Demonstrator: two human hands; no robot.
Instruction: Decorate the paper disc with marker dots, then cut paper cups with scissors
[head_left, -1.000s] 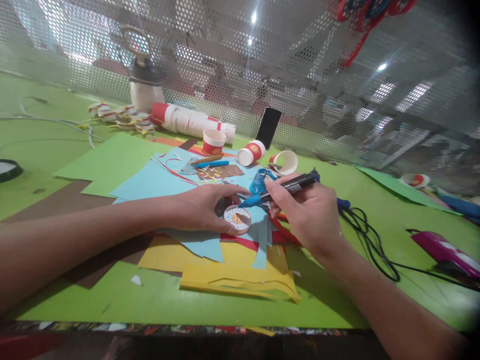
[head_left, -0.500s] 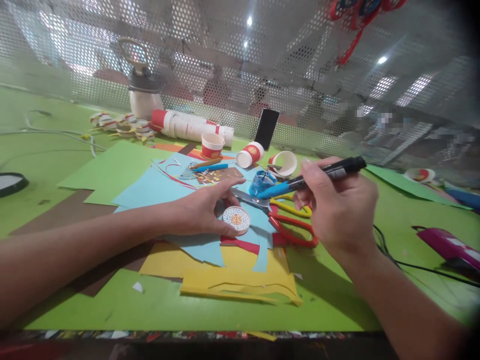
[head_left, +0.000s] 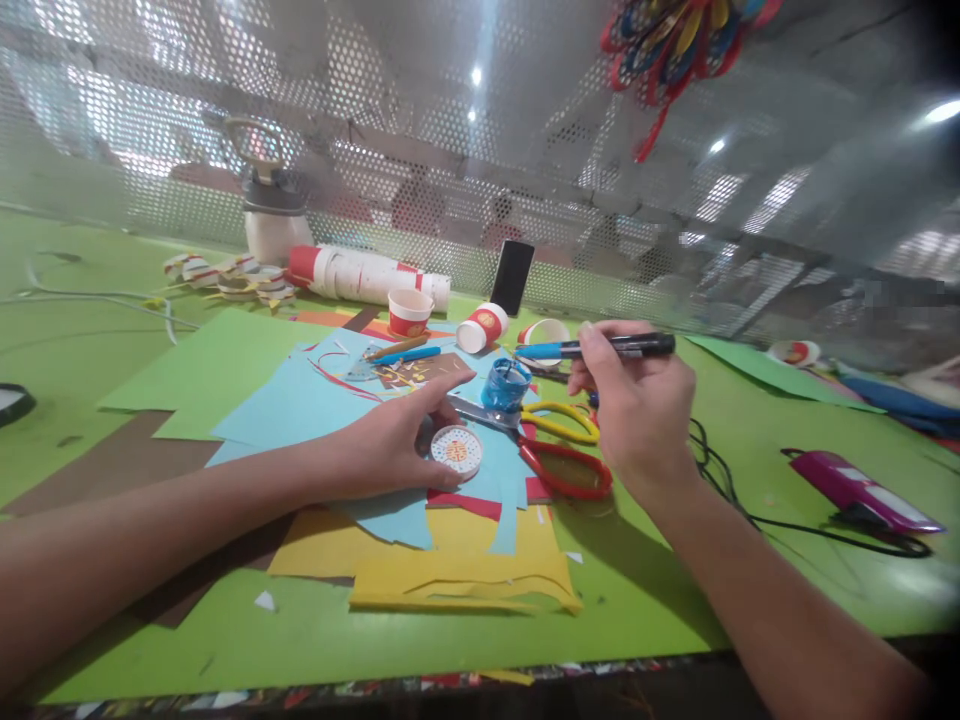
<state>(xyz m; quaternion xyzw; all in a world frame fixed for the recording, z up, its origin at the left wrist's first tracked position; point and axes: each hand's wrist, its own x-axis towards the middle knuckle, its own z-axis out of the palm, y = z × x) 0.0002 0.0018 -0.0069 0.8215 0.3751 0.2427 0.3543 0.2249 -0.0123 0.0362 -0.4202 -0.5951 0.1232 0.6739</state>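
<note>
Between the thumb and fingers of my left hand (head_left: 390, 440) is a small round white cup base (head_left: 457, 453) with blue dots and an orange pattern in its middle. It is low over the light blue paper (head_left: 262, 400). My right hand (head_left: 645, 400) grips a black and blue marker (head_left: 551, 351), held nearly level with its blue end to the left. That end is just above an open jar of blue paint (head_left: 506, 386). Scissors (head_left: 568, 470) with red and yellow handles lie between my hands, blades by the jar.
Behind the jar are a paper cup (head_left: 410, 312), a tipped cup (head_left: 481, 328) and a propped phone (head_left: 512, 278). A long cup stack (head_left: 375, 275) lies near a spray bottle (head_left: 276, 225). Yellow paper (head_left: 457, 580) is in front; a purple corded tool (head_left: 862, 492) rests at right.
The marker has risen from beside the paint jar and turned from slanting down to nearly level. My left hand keeps its hold on the cup base. The whole view has shifted slightly.
</note>
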